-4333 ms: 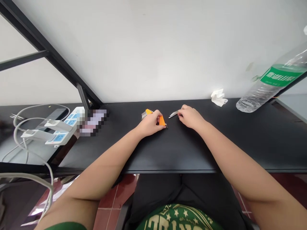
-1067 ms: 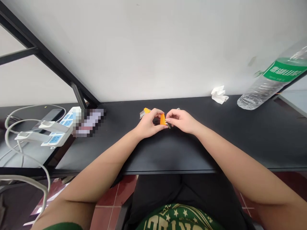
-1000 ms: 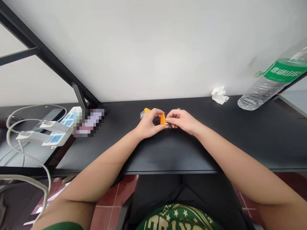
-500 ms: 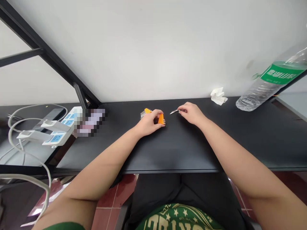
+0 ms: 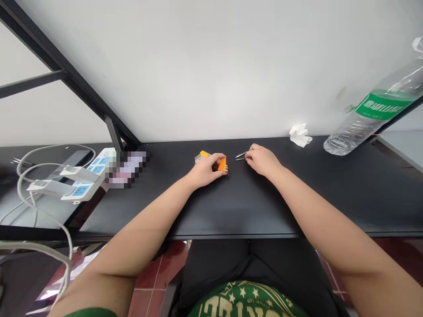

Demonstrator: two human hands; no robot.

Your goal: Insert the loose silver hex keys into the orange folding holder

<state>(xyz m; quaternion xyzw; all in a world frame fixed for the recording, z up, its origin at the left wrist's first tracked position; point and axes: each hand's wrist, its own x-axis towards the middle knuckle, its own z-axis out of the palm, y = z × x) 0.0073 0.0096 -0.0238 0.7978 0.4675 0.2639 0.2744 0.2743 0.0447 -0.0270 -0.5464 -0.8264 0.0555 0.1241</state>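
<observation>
My left hand (image 5: 205,171) is closed around an orange plastic holder (image 5: 222,164), thumb in front and fingers behind. Small metal ends stick out along its right side. Behind the same hand, a yellow-orange piece (image 5: 204,153) shows with several thin metal rods at its left; whether it joins the holder is hidden. To the right, my right hand (image 5: 261,159) pinches a pair of silver tweezers (image 5: 241,156). Their two tips point left toward the holder, slightly apart from each other, with a gap between them and the holder.
Both forearms rest across the black desk (image 5: 238,207). A crumpled white tissue (image 5: 300,134) and a large clear bottle (image 5: 360,119) with a green label stand at the right. At the left are a power strip (image 5: 90,176) with chargers, cables and a pixelated item (image 5: 128,169).
The tweezers have turned in my right hand, so both prongs now show spread apart. My left hand keeps its grip on the orange holder. The view has shifted slightly.
</observation>
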